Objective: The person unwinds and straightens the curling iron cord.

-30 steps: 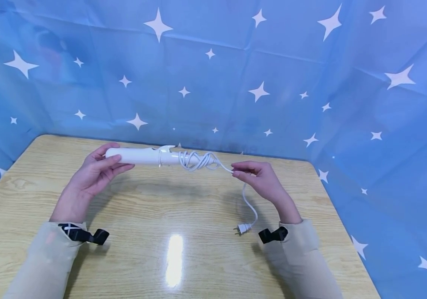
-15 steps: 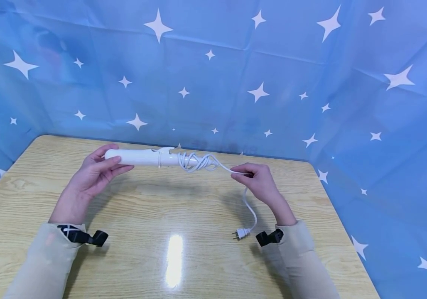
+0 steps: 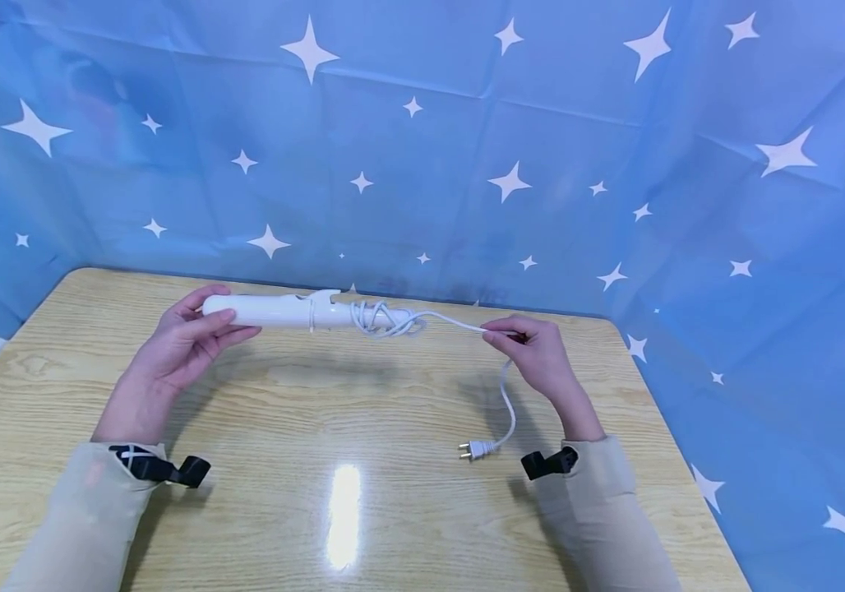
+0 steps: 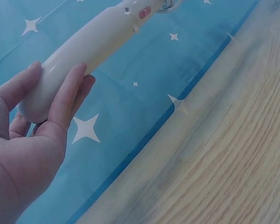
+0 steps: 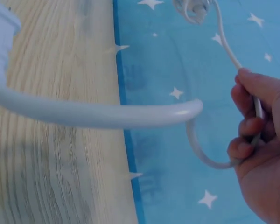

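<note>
My left hand point(image 3: 178, 349) grips the rounded end of a white curling iron point(image 3: 267, 310), holding it level above the table. In the left wrist view, thumb and fingers lie round the iron's smooth end point(image 4: 84, 51), and a small pink switch point(image 4: 144, 12) shows further up. Loops of white power cord point(image 3: 381, 321) are wound around the iron's right end. From there the cord runs to my right hand point(image 3: 537, 353), which pinches it between thumb and fingers. Past that hand the cord hangs down in a curve, ending in a two-pin plug point(image 3: 477, 449).
A wooden table point(image 3: 267, 493) lies below both hands, with a bright light reflection near its front. Behind and to the right hangs a blue curtain point(image 3: 422, 148) with white stars. Each wrist wears a black camera mount point(image 3: 189, 472).
My right hand has moved right and slightly up, drawing out more cord from the loops. The plug has swung round to point left. My left hand has hardly moved.
</note>
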